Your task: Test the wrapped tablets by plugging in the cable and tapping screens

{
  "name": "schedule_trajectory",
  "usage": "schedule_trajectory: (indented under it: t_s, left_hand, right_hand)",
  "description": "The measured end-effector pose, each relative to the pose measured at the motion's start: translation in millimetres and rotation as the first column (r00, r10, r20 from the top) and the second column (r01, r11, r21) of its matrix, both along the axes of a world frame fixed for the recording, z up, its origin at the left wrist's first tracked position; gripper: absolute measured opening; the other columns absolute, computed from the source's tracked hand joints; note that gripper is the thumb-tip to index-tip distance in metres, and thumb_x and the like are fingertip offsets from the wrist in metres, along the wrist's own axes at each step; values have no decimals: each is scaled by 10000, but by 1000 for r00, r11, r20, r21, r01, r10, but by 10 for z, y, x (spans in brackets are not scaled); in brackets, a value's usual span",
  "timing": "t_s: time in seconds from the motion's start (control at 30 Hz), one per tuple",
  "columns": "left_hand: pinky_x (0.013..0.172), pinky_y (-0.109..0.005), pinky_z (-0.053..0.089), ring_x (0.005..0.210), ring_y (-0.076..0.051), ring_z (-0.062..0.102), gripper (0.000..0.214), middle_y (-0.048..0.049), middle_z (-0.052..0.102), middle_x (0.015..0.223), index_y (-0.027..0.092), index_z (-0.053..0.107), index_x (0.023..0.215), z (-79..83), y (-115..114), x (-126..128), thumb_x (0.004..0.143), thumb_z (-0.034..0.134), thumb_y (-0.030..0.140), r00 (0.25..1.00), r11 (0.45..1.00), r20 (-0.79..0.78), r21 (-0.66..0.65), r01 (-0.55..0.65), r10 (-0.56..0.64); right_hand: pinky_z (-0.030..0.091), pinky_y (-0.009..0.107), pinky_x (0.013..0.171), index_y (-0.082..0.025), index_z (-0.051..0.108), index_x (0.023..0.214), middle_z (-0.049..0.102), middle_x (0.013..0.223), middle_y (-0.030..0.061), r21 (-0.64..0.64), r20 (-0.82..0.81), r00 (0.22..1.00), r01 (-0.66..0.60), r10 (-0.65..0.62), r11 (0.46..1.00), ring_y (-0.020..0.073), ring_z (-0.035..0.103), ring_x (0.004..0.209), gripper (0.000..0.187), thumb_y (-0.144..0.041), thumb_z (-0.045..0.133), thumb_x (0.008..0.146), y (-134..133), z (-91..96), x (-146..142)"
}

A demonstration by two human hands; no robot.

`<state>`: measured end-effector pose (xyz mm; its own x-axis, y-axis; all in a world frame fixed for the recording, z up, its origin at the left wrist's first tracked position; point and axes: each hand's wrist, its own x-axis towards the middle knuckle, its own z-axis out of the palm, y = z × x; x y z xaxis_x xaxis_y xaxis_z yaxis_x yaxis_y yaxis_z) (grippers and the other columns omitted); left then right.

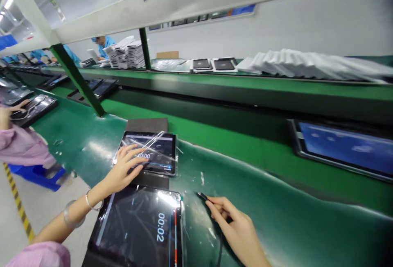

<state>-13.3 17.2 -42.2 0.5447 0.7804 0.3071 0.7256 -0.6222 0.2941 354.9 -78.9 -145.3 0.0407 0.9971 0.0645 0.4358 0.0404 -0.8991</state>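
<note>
My left hand (127, 166) lies with its fingers spread on a tablet (162, 162) whose lit screen shows a timer under loose clear film. That tablet rests on a dark grey pad or box (147, 125). Between the thumb and fingers of my right hand (233, 224) is a black cable plug (202, 196), its cord running down below the hand. The plug points toward the tablets and is apart from them. Nearer to me, a second tablet (138, 226) in film reads 00:02 and lies turned sideways, partly under my left wrist.
A green strip (215, 136) runs behind the bench, with a blue-screened tablet (344, 148) on it at right. White sleeves (291, 64) and stacked packs (127, 52) line the back shelf. A green post (76, 80) stands left. Another person's hand (20, 107) touches a device at far left.
</note>
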Motion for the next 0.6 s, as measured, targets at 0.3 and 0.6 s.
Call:
schedule_trajectory:
  t_s: [0.3,0.6]
  left_hand:
    - [1210,-668,116,1541,-388,203,376,41,420,1633,498,684,1311,-251,250,-442,1030,519,311,966,988,-257,143,66,-28]
    - [1274,-596,204,1560,-306,284,619,-49,327,1683,325,393,1594,-785,832,-914,1062,220,588,900,919,192,-39,-392,391]
  right_hand:
    - [448,327,634,-200,688,982,656,709,41,31,-123,958,264,-258,964,217,609,648,477,-666,602,928,327,32,446]
    - [429,321,653,-203,696,961,649,690,18,149,-106,954,293,-279,945,201,587,630,460,-652,598,936,662,51,636]
